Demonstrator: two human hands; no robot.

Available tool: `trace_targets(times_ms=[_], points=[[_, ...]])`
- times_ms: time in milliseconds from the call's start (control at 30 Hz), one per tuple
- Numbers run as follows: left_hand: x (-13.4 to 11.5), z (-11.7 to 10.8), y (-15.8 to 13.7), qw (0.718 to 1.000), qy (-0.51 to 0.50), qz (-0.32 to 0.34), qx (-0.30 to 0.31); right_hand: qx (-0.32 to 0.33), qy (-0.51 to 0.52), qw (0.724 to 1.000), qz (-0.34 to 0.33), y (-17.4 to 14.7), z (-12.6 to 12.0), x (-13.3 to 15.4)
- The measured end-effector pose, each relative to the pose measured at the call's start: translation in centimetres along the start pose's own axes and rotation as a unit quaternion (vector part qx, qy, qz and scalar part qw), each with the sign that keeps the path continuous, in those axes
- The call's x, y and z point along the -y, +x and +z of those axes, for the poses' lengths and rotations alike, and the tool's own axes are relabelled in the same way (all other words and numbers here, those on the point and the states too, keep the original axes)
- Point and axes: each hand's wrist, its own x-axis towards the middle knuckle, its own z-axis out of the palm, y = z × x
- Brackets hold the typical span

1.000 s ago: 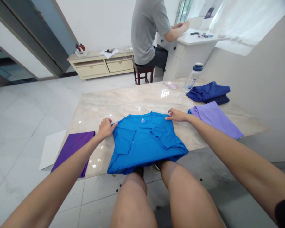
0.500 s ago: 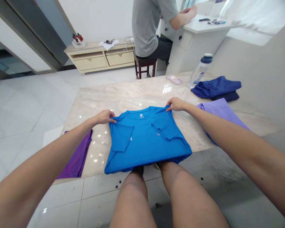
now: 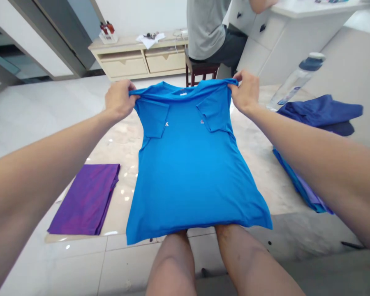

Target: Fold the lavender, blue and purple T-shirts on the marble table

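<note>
A blue T-shirt (image 3: 191, 164) hangs spread out between my hands, its front facing me. My left hand (image 3: 121, 98) pinches one shoulder of it, and my right hand (image 3: 246, 91) pinches the other shoulder. Both short sleeves lie folded inward over the chest, beside small white prints. The neckline is at the far end, and the hem falls near my knees over the table's front edge. To the left, a folded purple garment (image 3: 84, 199) rests on the marble-patterned table (image 3: 125, 144). On the right, dark blue folded clothing (image 3: 322, 110) lies near a stack with a teal garment (image 3: 292, 176).
A clear water bottle (image 3: 292, 86) with a blue cap stands at the table's right rear. Beyond the table, a person in a grey shirt (image 3: 205, 31) sits on a dark stool (image 3: 200, 68) by a white desk (image 3: 273, 37). A low cream cabinet (image 3: 123, 65) lines the wall.
Both hands have lifted the T-shirt's shoulders up and away from me. Its body has unfolded and stretched out longer. The camera view has shifted, showing more of the purple garment.
</note>
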Motion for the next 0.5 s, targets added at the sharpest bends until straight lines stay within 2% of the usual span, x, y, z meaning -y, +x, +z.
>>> trace_targets(times_ms=[100, 233, 367, 500], points=[[0.1, -1.1, -2.5, 0.996, -0.028, 0.065, -0.058, -0.048, 0.042, 0.996, -0.054, -1.7, -1.2, -0.4], [0.2, -2.8, -9.0, 0.984, -0.052, 0.133, -0.103, -0.084, 0.12, 0.981, -0.131, -8.1, -3.9, -3.3], [0.0, -4.3, -17.4, 0.978, -0.017, 0.187, -0.094, -0.036, 0.139, 0.966, -0.214, -17.6, -7.6, -6.4], [0.0, -4.2, -25.8, 0.964, 0.003, 0.262, -0.046, 0.066, 0.122, 0.951, -0.278, -26.6, -10.2, -8.8]])
